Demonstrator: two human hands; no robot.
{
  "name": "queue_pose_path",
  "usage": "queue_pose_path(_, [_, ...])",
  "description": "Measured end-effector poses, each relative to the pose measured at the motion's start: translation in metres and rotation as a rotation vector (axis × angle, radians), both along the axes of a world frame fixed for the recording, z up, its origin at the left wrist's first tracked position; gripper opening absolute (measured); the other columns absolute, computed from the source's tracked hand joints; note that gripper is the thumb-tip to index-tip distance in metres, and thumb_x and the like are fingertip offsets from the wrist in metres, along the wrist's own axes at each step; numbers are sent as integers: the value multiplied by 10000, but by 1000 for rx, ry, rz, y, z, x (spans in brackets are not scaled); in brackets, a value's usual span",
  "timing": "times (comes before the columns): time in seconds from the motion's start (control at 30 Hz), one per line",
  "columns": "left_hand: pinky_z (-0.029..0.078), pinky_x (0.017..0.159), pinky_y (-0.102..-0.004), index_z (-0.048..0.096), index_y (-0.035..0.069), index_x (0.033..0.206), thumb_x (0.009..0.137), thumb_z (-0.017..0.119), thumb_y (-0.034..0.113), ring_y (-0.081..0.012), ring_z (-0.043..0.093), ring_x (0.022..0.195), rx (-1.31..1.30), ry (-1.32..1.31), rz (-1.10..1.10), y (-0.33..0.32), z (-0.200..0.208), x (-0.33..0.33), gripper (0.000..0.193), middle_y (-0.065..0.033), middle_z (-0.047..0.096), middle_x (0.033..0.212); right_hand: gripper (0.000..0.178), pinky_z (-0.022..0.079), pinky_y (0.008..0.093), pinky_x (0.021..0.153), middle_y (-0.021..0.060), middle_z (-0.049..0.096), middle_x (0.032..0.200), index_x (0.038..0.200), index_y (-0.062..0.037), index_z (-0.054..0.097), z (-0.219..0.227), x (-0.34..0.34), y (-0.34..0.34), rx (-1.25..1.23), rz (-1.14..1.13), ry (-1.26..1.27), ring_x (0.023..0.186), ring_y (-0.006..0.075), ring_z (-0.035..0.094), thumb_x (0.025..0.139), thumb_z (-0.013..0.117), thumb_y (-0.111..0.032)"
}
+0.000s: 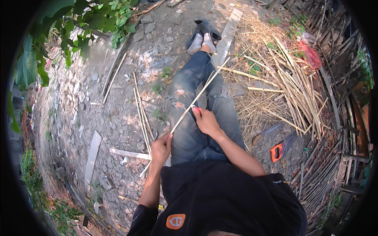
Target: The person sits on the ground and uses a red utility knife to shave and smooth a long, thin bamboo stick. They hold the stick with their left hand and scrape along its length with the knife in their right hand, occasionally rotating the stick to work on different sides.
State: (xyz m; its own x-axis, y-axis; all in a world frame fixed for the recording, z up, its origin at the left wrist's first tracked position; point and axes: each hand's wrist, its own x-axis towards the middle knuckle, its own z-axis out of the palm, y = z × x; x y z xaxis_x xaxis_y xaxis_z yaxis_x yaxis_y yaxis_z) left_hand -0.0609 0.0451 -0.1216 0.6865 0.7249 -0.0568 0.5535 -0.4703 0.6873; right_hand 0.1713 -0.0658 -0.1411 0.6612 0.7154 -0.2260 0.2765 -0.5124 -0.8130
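Observation:
A long, thin, pale bamboo strip [208, 84] lies slantwise over my legs in worn blue jeans [185, 143]. Its far end is near my shins, and its near end passes beyond my left hand [160, 149], which is closed around it. My right hand [206, 122] is closed too, resting against the middle of the strip. A bit of a small red tool [197, 111] shows at its thumb and fingers; the rest is hidden, so its kind cannot be made out.
Loose strips [142, 114] lie on stony ground to the left, near a flat board [93, 157]. On the right are a heap of cut strips [297, 86], straw shavings [252, 114] and an orange-handled saw [277, 152]. A stick fence [334, 43] borders the far right; leafy branches [59, 35] hang at upper left.

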Motion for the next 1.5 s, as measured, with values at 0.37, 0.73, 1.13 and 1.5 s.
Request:
queue_pose_path(0.37, [466,573,-426,746,35,1094,1045,650,245,-380,564,560,-34,-61,-50,2,-11,2,235,-272,597,718,605,516,532,890,350,694,970,1042,63,713,-25,-2,10,73,-44,22,1008,542,652,1111,439,-473])
queue_pose_path(0.73, [406,566,-344,728,-27,1073,1066,641,211,-105,403,633,-192,-188,-72,9,-27,0,254,-113,449,615,620,517,464,842,284,716,915,1056,73,706,-39,8,7,109,100,144,905,429,700,1110,462,-493])
queue_pose_path(1.13, [477,627,-319,750,-12,1181,1045,684,232,-92,533,669,-286,-116,-52,22,-36,-1,287,-149,677,715,611,466,340,617,26,541,653,803,-12,604,-50,34,5,69,95,810,625,166,570,1097,494,-537])
queue_pose_path(1.5, [480,620,-340,753,-26,1146,1053,674,264,-121,544,644,-220,-42,-93,19,-17,5,315,-169,655,700,654,494,444,724,145,634,706,877,54,649,-52,12,5,138,107,283,723,262,638,1102,473,-534])
